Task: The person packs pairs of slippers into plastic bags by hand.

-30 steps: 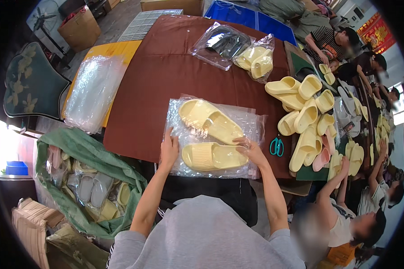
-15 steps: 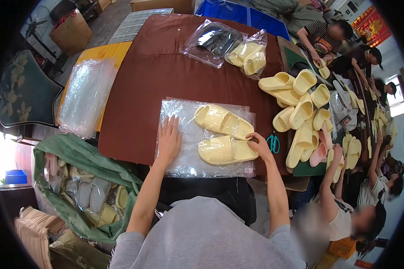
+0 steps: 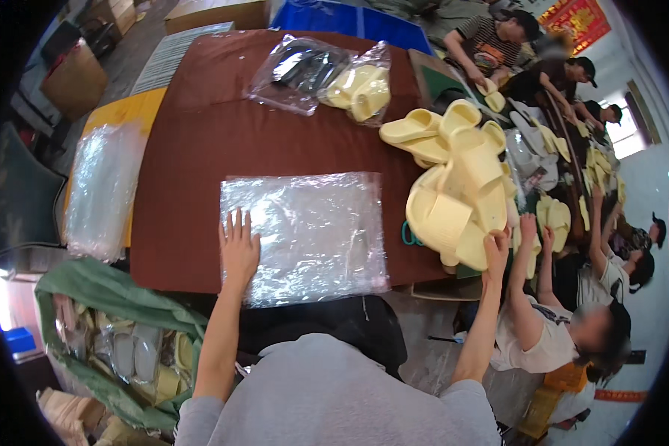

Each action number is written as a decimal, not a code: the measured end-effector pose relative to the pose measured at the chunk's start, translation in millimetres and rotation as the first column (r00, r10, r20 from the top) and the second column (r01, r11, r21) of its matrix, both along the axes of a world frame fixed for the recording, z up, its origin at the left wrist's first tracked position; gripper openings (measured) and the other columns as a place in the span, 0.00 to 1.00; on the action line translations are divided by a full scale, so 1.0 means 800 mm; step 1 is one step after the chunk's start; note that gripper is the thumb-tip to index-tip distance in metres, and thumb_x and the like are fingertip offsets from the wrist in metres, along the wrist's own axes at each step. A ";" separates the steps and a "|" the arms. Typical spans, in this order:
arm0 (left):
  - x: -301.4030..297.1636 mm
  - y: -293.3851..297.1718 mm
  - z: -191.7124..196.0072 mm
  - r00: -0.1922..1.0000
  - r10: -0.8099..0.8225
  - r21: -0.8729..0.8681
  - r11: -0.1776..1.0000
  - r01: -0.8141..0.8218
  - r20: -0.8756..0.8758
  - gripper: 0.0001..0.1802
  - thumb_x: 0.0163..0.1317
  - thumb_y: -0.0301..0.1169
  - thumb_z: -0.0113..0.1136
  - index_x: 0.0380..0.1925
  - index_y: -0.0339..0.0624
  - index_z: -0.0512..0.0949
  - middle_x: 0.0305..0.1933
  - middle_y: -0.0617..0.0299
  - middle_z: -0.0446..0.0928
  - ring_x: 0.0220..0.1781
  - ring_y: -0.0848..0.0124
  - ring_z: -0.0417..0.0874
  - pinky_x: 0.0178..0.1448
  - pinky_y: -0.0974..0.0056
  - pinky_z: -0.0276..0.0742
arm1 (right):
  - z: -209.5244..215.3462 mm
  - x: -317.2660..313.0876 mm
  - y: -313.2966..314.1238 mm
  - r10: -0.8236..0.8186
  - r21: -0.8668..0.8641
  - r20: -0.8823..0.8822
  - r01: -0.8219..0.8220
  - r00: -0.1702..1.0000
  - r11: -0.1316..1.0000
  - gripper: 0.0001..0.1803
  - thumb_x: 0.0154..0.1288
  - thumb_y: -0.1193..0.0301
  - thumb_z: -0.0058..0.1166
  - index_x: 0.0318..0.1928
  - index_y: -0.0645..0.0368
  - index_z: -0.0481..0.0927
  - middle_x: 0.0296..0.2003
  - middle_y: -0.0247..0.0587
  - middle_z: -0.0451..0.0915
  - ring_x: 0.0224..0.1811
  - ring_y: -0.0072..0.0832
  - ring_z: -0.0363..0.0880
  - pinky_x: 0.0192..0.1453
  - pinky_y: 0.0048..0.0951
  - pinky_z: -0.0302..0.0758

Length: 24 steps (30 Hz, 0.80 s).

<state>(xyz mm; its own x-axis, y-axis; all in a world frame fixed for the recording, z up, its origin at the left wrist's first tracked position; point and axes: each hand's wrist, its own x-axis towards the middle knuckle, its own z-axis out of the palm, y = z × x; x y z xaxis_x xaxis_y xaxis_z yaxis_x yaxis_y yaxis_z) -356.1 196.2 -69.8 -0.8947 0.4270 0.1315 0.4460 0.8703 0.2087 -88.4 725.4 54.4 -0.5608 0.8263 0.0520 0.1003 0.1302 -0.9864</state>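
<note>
My left hand (image 3: 239, 249) lies flat, fingers spread, on the left part of a stack of clear plastic bags (image 3: 312, 230) near the table's front edge. At the right, my right hand (image 3: 496, 256) grips a pair of pale yellow slippers (image 3: 440, 215) by their ends. The pair is held up in front of a heap of similar yellow slippers (image 3: 409, 126) and hides part of it. Teal-handled scissors (image 3: 407, 234) lie beside the bags, partly covered by the held pair.
On the brown tablecloth (image 3: 193, 149) lie bagged black slippers (image 3: 305, 67) and bagged yellow slippers (image 3: 360, 89). More clear bags (image 3: 105, 189) rest on a yellow surface at left. Below stands a green sack (image 3: 74, 290) of bagged slippers. Several co-workers handle slippers at right.
The yellow slippers have left the plastic bags, lifted to the right in my right hand. My left hand remains flat on the bags. The whole view has shifted somewhat.
</note>
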 end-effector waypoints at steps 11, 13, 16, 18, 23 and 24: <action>-0.009 0.050 -0.003 0.992 -0.111 0.068 0.991 0.115 -0.061 0.32 0.71 0.42 0.47 0.72 0.43 0.59 0.79 0.53 0.52 0.79 0.54 0.51 0.80 0.47 0.41 | 0.066 -0.114 0.166 -0.465 0.723 0.245 0.159 0.851 0.672 0.31 0.63 0.74 0.57 0.66 0.67 0.65 0.60 0.54 0.72 0.61 0.50 0.71 0.70 0.46 0.63; 0.000 -0.002 -0.003 0.999 0.004 -0.015 1.000 -0.005 -0.047 0.32 0.71 0.42 0.47 0.72 0.43 0.59 0.79 0.53 0.52 0.79 0.54 0.50 0.80 0.47 0.41 | 0.034 -0.215 -0.041 -0.199 0.824 0.028 0.090 0.980 0.560 0.32 0.62 0.75 0.56 0.66 0.68 0.65 0.61 0.55 0.71 0.64 0.50 0.69 0.72 0.46 0.61; 0.002 -0.014 -0.002 0.998 0.006 -0.005 1.000 -0.006 -0.059 0.32 0.71 0.43 0.47 0.71 0.41 0.61 0.77 0.52 0.55 0.80 0.54 0.50 0.80 0.46 0.41 | -0.004 -0.236 -0.276 0.402 0.606 0.304 -0.501 0.864 0.617 0.31 0.61 0.73 0.57 0.65 0.63 0.68 0.67 0.54 0.65 0.72 0.51 0.59 0.76 0.45 0.54; -0.002 -0.014 -0.005 1.000 0.025 0.030 0.999 -0.025 -0.001 0.31 0.70 0.42 0.48 0.69 0.39 0.63 0.75 0.50 0.59 0.78 0.53 0.54 0.79 0.44 0.43 | -0.048 -0.213 -0.396 0.536 0.620 0.535 -0.735 0.653 0.276 0.34 0.61 0.66 0.59 0.68 0.53 0.68 0.70 0.54 0.60 0.74 0.54 0.54 0.76 0.57 0.49; 0.001 -0.003 -0.019 0.994 0.107 0.159 0.981 -0.111 0.030 0.31 0.65 0.41 0.52 0.66 0.40 0.68 0.74 0.52 0.61 0.77 0.54 0.58 0.80 0.45 0.43 | -0.169 -0.156 -0.384 0.460 0.510 0.735 -0.853 0.498 0.110 0.36 0.62 0.57 0.58 0.71 0.44 0.66 0.73 0.53 0.56 0.74 0.52 0.52 0.75 0.60 0.45; -0.001 -0.001 -0.030 0.999 0.050 0.086 0.995 -0.051 0.014 0.32 0.64 0.41 0.53 0.67 0.41 0.67 0.75 0.53 0.61 0.78 0.55 0.56 0.80 0.44 0.42 | -0.185 -0.149 -0.363 0.412 0.547 0.718 -0.821 0.561 0.165 0.35 0.63 0.58 0.56 0.71 0.46 0.66 0.73 0.53 0.56 0.75 0.52 0.52 0.76 0.59 0.43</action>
<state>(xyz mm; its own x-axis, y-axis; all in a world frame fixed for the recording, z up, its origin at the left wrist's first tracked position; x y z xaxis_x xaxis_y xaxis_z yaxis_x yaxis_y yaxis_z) -356.7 195.1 -93.6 -0.9166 0.3685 0.1550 0.3988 0.8703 0.2891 -207.9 434.9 -93.7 -0.9873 -0.1416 0.0715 -0.1562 0.9467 -0.2819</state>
